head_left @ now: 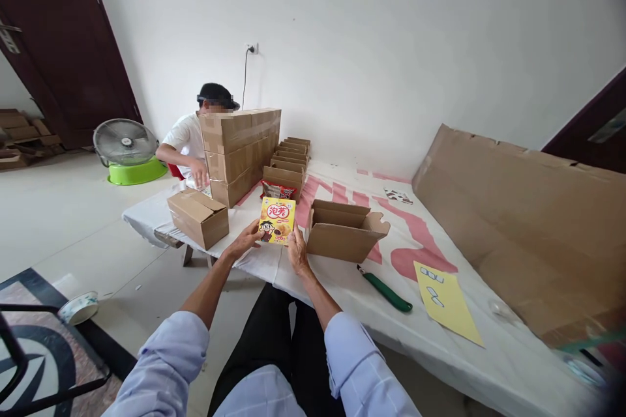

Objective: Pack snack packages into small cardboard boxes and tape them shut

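Note:
Between my two hands a yellow snack box (277, 220) with a red-and-white label and a cartoon figure is held upright near the table's front edge. My left hand (247, 239) grips its left side, and my right hand (297, 251) closes on its lower right side. Just behind it lies a red snack bag (278, 190), against a row of open cardboard boxes (286, 172). To the right of my right hand stands an open cardboard box (342, 240), its flaps up. A closed carton (198, 216) sits left of my left hand.
Taped cartons (242, 153) are stacked in a wall, with a co-worker (183, 143) behind it. A green-handled knife (386, 292) and a yellow sheet (447, 300) lie on the right. A large cardboard sheet (528, 228) leans along the right side. A fan (126, 142) stands left.

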A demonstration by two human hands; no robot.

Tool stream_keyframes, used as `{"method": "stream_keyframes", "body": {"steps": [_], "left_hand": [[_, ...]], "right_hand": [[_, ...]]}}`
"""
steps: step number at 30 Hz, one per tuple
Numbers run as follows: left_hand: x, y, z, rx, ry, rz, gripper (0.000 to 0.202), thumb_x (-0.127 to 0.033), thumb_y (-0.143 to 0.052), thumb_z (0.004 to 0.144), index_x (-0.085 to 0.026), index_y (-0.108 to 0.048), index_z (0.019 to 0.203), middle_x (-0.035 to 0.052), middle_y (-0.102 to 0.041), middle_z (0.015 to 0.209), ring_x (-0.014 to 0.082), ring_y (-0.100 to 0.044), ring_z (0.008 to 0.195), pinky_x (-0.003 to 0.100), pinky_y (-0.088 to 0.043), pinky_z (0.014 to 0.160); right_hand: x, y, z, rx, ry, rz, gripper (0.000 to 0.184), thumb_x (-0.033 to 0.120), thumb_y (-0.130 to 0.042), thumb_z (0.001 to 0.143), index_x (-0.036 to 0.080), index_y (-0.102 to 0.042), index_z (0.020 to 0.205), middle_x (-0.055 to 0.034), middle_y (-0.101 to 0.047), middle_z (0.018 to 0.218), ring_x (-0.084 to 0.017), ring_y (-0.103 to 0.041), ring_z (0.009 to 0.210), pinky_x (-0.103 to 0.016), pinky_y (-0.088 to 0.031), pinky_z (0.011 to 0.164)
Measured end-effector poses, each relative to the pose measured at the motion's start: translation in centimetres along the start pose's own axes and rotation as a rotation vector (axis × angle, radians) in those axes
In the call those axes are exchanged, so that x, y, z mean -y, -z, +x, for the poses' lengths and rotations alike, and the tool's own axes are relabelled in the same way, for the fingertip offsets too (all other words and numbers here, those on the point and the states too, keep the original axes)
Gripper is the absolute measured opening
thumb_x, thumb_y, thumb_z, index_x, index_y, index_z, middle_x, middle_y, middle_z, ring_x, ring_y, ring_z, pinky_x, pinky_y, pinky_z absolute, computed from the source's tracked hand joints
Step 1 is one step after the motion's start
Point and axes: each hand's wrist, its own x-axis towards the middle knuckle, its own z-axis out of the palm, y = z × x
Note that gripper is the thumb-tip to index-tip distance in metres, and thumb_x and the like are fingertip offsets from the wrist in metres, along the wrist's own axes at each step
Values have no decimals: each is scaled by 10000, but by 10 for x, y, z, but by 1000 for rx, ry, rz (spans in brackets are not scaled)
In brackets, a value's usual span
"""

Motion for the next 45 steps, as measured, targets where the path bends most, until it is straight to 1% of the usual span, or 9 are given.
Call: {"method": "stream_keyframes", "body": {"steps": [6,9,13,17,20,24,30,34,45], "left_hand": [[-17,9,5,40,32,-47,828,-144,-901,523,-177,-694,1324,129,-818,1267,334,-779,1146,429,-652,937],[-21,19,5,-11,54,-34,722,-68,-854,473,-172,-730,1177,103,-845,1158,352,-796,1096,498,-690,920],[-17,27,11,-152,43,-18,607,-116,-814,458,-174,-735,1058,73,-850,1009,370,-808,1016,521,-715,841],[-14,30,32,-262,16,5,539,-205,-772,467,-172,-707,1002,51,-822,894,343,-798,886,478,-704,726],[-17,30,50,-340,-4,54,510,-234,-747,459,-188,-667,961,24,-797,857,310,-775,834,434,-680,674],[-23,30,60,-398,-30,151,478,-211,-746,453,-202,-643,920,4,-774,860,289,-748,890,382,-656,715],[-27,29,30,-272,-99,427,365,-232,-708,563,-210,-682,927,21,-787,982,268,-722,1012,364,-604,890],[-27,25,5,-172,-150,641,321,-248,-641,663,-221,-707,976,25,-781,993,250,-715,990,359,-580,922],[-40,12,-2,-179,-209,861,374,-140,-558,678,-227,-707,1009,47,-771,991,238,-697,891,343,-545,864]], "right_hand": [[24,36,-22,144,269,-205,630,311,-447,1080,245,-481,1706,-148,-613,1596,-290,-564,1504,-498,-488,1280],[30,74,-42,147,381,-342,597,279,-530,1061,233,-542,1656,-164,-621,1577,-311,-586,1482,-513,-520,1256],[33,141,-65,-15,412,-470,459,333,-589,1078,243,-645,1525,-158,-686,1414,-324,-652,1356,-538,-564,1187],[16,211,-66,-244,255,-501,417,475,-671,1032,235,-676,1373,-150,-692,1286,-337,-674,1225,-558,-612,1053],[-4,255,-50,-377,-3,-440,713,620,-805,883,222,-586,1432,-180,-639,1386,-377,-644,1278,-612,-598,1050],[-19,284,-18,-191,-249,-204,1143,650,-986,600,254,-479,1544,-220,-511,1619,-436,-535,1493,-645,-559,1146],[-18,278,17,142,-492,83,844,444,-1080,497,259,-696,1225,-155,-789,1163,-366,-778,1004,-496,-720,725],[-29,260,35,169,-452,38,641,401,-1070,505,224,-777,1047,-139,-821,1024,-369,-784,968,-504,-716,774],[-62,127,87,246,-244,70,750,492,-941,680,209,-671,1319,-119,-759,1308,-297,-709,1157,-441,-640,940]]}}
